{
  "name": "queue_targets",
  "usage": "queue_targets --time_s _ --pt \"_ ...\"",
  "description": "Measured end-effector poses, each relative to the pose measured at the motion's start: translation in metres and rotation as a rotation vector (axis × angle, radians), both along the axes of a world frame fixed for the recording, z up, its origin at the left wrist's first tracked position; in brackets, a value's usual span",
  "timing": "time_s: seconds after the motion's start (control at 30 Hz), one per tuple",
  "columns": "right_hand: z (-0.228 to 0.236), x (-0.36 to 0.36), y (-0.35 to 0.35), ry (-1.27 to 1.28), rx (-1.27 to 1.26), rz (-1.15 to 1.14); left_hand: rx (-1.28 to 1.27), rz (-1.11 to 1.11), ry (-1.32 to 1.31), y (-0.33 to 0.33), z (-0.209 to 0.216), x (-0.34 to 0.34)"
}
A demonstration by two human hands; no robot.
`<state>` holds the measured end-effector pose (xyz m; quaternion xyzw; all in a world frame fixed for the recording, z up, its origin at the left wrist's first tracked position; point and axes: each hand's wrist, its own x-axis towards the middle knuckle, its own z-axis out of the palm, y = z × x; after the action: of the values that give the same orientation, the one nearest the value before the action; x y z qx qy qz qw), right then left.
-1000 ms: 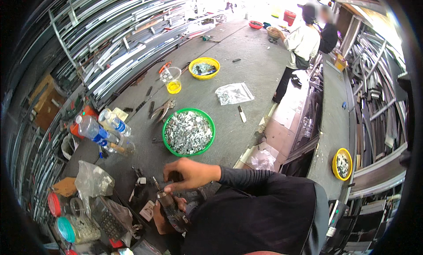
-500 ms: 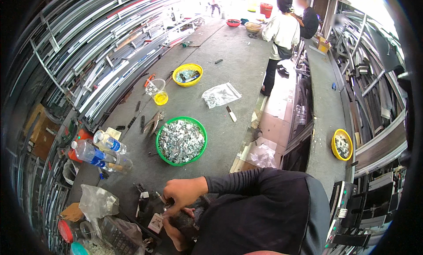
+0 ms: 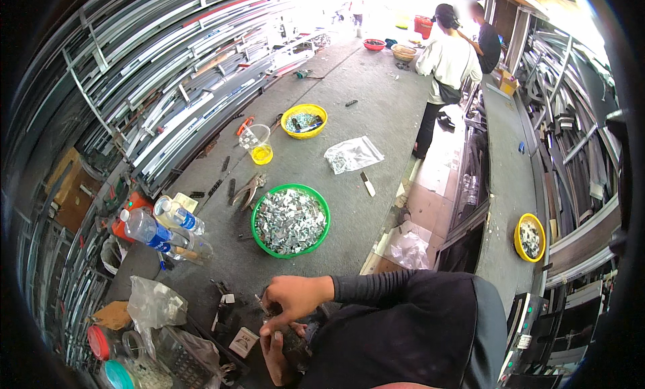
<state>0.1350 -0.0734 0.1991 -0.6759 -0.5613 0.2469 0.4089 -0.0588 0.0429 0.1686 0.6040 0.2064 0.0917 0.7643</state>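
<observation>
Though low, hands (image 3: 290, 300) close together

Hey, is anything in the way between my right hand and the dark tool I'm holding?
Nothing visible is: your right hand is curled over the front end of the dark tool, while your left hand holds its body. The undersides of your fingers are hidden here.
</observation>
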Motion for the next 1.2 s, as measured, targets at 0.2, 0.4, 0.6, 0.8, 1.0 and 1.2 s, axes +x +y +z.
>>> queue_targets --time_s 0.2,0.4,0.6,0.8,1.0,1.2 --pt "-0.014 0.009 0.018 0.147 0.186 0.222 -0.159 -0.17 -0.18 0.017 -0.017 -0.004" --pt "-0.036 0.028 0.026 0.488 0.387 0.528 -0.391 -0.067 -0.123 0.013 -0.029 -0.018" --pt "-0.014 0.011 0.014 0.313 0.14 0.134 -0.158 -0.109 0.025 0.03 -0.057 -0.033" --pt "-0.001 0.004 0.015 0.138 0.091 0.108 -0.137 -0.049 -0.145 0.012 -0.03 -0.015" --pt "-0.031 0.035 0.033 0.61 0.254 0.574 -0.493 -0.001 -0.018 0.006 0.001 -0.008" --pt "-0.035 0.016 0.028 0.589 0.234 0.229 -0.284 -0.142 -0.201 0.022 -0.02 -0.011"
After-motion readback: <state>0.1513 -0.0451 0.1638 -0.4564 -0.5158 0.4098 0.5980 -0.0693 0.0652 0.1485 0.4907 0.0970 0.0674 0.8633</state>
